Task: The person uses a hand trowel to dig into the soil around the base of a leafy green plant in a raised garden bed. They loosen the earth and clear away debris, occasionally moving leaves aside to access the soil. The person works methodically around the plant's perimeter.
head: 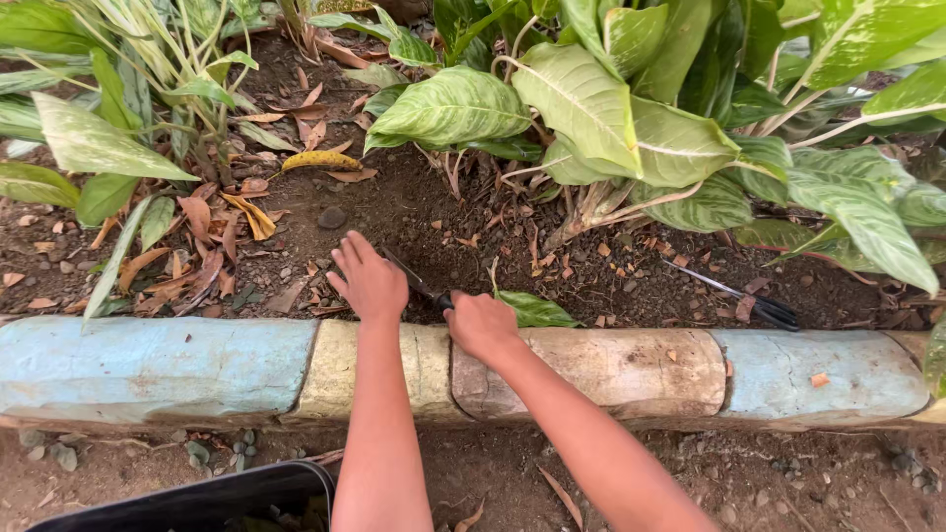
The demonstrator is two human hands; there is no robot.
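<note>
My left hand [367, 280] rests palm down on the dark soil of a garden bed, fingers together and pointing away from me, holding nothing. My right hand [480, 324] is closed around the handle of a small dark hand tool [412, 279], whose blade points up and left into the soil between the two hands. Both forearms reach over a rounded concrete kerb [611, 369]. A small green leaf [533, 310] lies just right of my right hand.
Large variegated green leaves [581, 108] crowd the far right of the bed, and strappy plants [94, 148] the far left. Dry brown leaves litter the soil at left. Black-handled scissors [749, 300] lie on the soil at right. A black bin rim [207, 498] shows below.
</note>
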